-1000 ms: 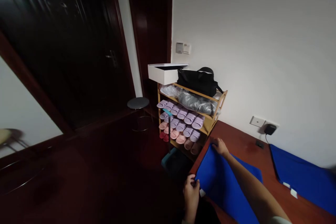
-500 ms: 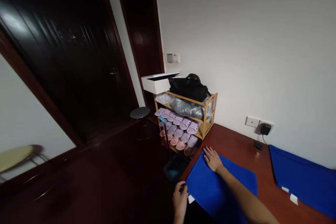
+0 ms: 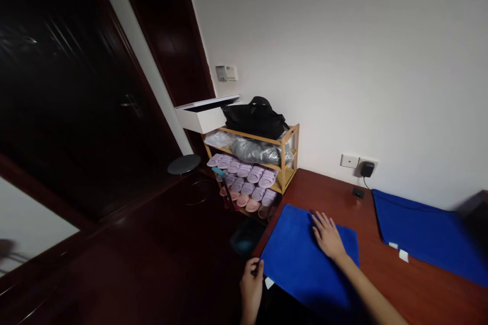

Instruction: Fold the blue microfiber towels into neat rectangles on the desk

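Note:
A blue cloth (image 3: pixel 293 256) lies spread at the near left end of the reddish-brown table (image 3: pixel 316 190), with a white label at its near left edge. At the cloth's left corner, my left hand (image 3: pixel 252 282) is closed, pinching the fabric between thumb and fingers. My right hand (image 3: pixel 328 236) rests flat on the cloth's upper right part, fingers spread and palm down. Further right, close to the wall, lies a second blue cloth (image 3: pixel 427 236) with white labels on its near edge.
Behind the table's left end stands a wooden shoe rack (image 3: pixel 284 177) with lilac and pink slippers, a black bag (image 3: pixel 255 119) and a white box (image 3: pixel 202 121). A round stool (image 3: pixel 184 164) is near the dark door. A black plug (image 3: pixel 367 169) sits in the wall socket.
My right hand has slid right across the cloth, away from its far left corner. My left hand keeps its pinch on the near corner. The view has turned slightly right.

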`<move>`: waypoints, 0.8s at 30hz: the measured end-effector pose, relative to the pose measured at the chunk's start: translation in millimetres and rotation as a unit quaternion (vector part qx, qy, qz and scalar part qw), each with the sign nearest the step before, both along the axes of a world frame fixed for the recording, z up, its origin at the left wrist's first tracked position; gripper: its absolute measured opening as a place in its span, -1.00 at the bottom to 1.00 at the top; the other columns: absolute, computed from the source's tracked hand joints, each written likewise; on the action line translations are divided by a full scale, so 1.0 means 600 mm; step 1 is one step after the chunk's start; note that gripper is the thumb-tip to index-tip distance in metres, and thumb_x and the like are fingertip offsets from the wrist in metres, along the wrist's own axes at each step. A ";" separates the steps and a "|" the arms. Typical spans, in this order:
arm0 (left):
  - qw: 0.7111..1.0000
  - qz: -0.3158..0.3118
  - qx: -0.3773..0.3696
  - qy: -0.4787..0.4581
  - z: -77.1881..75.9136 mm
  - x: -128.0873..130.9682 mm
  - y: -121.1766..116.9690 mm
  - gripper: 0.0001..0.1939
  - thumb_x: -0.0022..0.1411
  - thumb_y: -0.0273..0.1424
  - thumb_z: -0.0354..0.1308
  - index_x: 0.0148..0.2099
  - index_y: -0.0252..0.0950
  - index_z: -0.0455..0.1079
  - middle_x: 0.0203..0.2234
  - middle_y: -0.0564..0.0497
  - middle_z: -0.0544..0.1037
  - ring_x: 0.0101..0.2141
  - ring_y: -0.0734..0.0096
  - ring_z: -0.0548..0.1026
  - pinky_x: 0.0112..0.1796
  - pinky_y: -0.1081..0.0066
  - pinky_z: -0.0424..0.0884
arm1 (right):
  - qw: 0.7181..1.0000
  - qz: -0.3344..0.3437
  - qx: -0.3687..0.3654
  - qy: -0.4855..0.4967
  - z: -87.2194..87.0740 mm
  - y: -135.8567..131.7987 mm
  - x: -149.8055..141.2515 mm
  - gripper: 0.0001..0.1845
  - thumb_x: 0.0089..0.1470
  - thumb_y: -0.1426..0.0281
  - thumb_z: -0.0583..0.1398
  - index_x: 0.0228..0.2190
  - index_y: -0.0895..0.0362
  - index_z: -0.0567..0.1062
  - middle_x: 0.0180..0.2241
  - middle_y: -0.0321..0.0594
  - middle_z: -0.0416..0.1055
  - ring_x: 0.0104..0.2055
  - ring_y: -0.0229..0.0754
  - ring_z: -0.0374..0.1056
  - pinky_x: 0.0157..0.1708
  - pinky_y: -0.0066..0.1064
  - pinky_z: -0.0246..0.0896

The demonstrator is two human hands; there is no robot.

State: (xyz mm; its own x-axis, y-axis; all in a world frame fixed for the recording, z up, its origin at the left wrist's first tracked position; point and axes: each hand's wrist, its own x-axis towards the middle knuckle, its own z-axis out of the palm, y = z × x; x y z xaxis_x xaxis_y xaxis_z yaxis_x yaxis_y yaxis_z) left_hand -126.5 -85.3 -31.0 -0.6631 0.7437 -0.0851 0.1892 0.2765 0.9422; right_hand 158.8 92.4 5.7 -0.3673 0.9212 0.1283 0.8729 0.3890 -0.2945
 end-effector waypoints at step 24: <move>0.784 -0.491 0.027 0.378 0.024 0.459 -0.001 -0.18 0.41 -0.01 -0.01 0.52 -0.23 -0.20 0.47 -0.06 -0.11 0.43 0.01 -0.02 0.40 -0.02 0.05 | 0.995 -0.065 -0.065 -0.024 -0.046 -0.007 0.194 -0.28 0.37 0.08 -0.23 0.43 0.09 -0.02 0.48 -0.21 -0.14 0.52 -0.12 -0.32 0.45 -0.07 -0.47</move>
